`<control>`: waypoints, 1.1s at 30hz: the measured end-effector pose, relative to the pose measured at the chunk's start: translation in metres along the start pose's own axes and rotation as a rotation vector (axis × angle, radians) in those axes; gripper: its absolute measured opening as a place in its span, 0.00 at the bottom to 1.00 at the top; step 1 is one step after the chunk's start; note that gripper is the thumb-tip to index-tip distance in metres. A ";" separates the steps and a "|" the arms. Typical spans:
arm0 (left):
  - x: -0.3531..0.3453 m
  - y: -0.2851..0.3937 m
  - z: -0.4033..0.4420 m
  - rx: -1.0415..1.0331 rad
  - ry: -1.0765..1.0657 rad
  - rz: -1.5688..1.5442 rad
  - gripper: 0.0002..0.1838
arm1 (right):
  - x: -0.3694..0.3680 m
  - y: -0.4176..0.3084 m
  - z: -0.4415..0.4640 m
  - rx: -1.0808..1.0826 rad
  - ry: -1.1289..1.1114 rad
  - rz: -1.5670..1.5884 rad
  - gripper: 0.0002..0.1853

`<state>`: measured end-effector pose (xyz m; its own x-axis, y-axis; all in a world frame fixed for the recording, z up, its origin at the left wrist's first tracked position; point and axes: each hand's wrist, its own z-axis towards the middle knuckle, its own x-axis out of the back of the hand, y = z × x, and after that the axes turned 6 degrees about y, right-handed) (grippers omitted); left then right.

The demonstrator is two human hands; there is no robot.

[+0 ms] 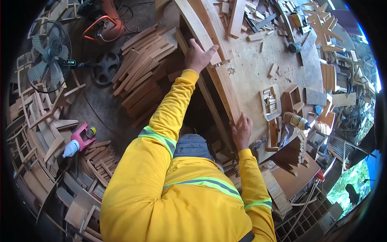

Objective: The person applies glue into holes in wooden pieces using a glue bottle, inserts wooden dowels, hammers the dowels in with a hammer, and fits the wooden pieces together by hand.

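My left hand grips a wide pale wooden board near its lower end, with the thumb stretched across the face. Further down and to the right, my right hand is closed round the near end of a narrower wooden piece. The two pieces meet end to end near the middle of the view, at the left edge of the workbench. Another long wooden rail runs beside them on the left, with a dark gap between. Both sleeves are yellow with reflective bands.
On the workbench are a white tray of small dowels, a glue bottle, a wooden box and scraps. Stacked wood pieces, a fan and an orange machine stand to the left.
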<state>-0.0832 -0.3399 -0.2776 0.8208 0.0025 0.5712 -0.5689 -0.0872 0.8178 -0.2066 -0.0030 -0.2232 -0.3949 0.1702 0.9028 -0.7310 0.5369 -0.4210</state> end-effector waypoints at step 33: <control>-0.017 0.017 -0.033 0.049 -0.273 0.063 0.45 | 0.004 0.023 -0.020 -0.046 -0.015 0.059 0.37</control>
<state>-0.1089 -0.3086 -0.2709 0.7714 -0.2723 0.5751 -0.6213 -0.1271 0.7732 -0.2140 0.0267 -0.2272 -0.4451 0.1906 0.8749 -0.6800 0.5638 -0.4688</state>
